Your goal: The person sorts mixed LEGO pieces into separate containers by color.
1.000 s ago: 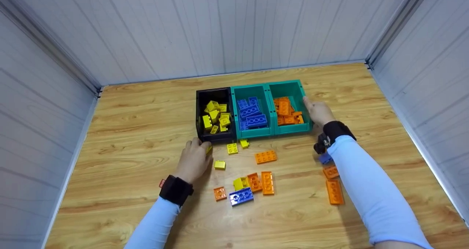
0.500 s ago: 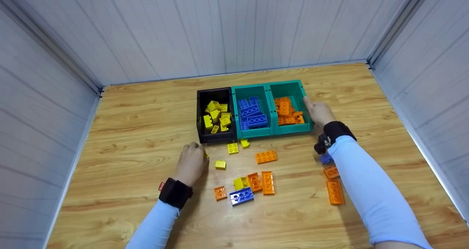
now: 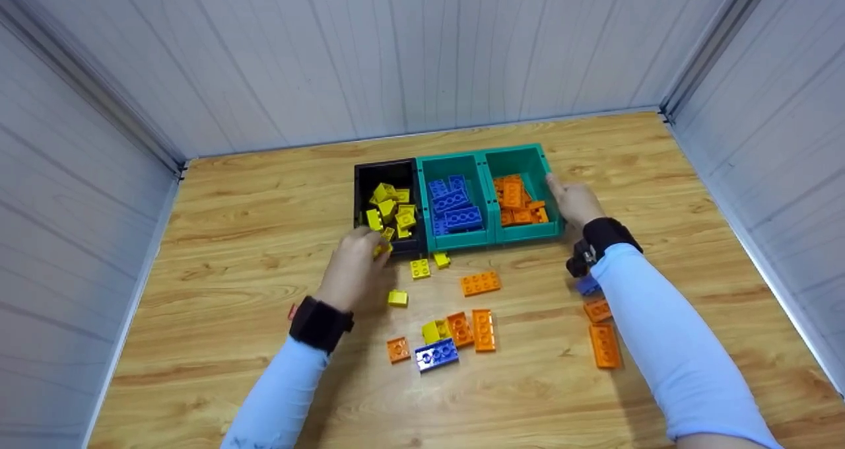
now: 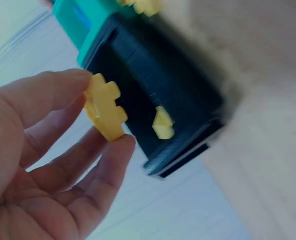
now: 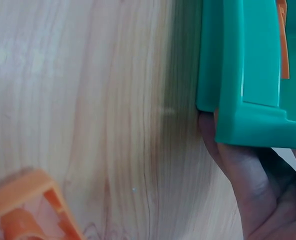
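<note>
In the head view my left hand [image 3: 352,264] is at the front edge of the black bin [image 3: 360,172]. It pinches a yellow toy brick [image 4: 105,107] between thumb and fingertips, its studs facing the bin in the left wrist view. Several yellow bricks [image 3: 386,209] lie inside that bin. My right hand [image 3: 577,205] rests against the outer right wall of the right green bin [image 3: 553,221], fingers extended along it. Part of those fingers is hidden behind the bin wall in the right wrist view. Orange bricks [image 3: 511,195] fill the bottom of this bin.
The middle green bin [image 3: 462,240] holds blue bricks [image 3: 451,201]. On the wooden table, loose yellow bricks [image 3: 397,298], orange bricks [image 3: 480,283] and a blue brick [image 3: 436,355] lie in front. More orange bricks [image 3: 604,345] lie beside my right forearm. White panels [image 3: 422,59] enclose the table.
My left hand has lifted from the table in front of the black bin and moved forward to its front edge, carrying a yellow brick. My right hand stays at the green bin.
</note>
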### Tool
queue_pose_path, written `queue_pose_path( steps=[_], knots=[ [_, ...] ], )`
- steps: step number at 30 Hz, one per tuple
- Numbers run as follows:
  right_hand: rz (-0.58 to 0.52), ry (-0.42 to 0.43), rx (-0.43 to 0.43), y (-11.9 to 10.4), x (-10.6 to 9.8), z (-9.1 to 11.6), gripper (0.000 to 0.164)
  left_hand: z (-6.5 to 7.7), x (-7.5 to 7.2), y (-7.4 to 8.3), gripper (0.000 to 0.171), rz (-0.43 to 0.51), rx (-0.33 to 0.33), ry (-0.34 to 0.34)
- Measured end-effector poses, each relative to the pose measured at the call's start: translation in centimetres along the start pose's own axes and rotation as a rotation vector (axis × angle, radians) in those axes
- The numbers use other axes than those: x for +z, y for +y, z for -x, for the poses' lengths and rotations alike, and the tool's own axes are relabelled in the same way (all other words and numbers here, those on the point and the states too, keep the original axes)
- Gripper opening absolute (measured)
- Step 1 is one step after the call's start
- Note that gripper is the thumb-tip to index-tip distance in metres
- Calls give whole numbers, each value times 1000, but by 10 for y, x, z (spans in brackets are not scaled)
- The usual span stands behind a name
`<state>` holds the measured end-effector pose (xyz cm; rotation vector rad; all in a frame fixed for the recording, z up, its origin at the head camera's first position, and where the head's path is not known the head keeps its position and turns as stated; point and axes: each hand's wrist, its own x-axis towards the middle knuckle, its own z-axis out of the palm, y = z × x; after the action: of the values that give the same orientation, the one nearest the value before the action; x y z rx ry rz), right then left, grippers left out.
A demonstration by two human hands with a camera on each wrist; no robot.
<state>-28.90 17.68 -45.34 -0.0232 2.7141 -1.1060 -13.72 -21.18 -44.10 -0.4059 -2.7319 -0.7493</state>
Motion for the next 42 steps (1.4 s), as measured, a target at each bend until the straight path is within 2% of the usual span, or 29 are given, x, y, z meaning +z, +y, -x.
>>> queue_pose_path(
  steps=[5,8,12,17,21,23,26,29,33,36,42],
  knots=[
    [0,11,13,1,2,1,60,-37,3,1,9,-37,8,-93],
    [12,3,19,1,3,1,60,-53,10,-1,9,-56,-2,-164],
    [19,-17,31,1,4,0,60,-63,20,-6,9,-54,-33,-234],
    [6,-10,27,0,5,-1,61,-63,25,-9,9,-31,-44,-278],
    [6,3,11,1,5,-1,61,-54,20,-9,13,-14,10,-239],
    [10,3,10,1,5,-1,61,-45,16,-7,13,9,34,-210],
    [9,1,10,1,4,-2,62,-25,12,-4,11,68,39,-204],
    [9,9,12,1,2,-2,61,-6,12,0,14,121,21,-251],
    [3,12,19,1,0,0,60,15,15,0,17,115,30,-311],
    [-5,6,25,1,-1,0,61,26,19,-3,18,98,43,-333],
    [9,-11,10,1,0,-1,62,41,28,-6,19,118,9,-377]
  ],
)
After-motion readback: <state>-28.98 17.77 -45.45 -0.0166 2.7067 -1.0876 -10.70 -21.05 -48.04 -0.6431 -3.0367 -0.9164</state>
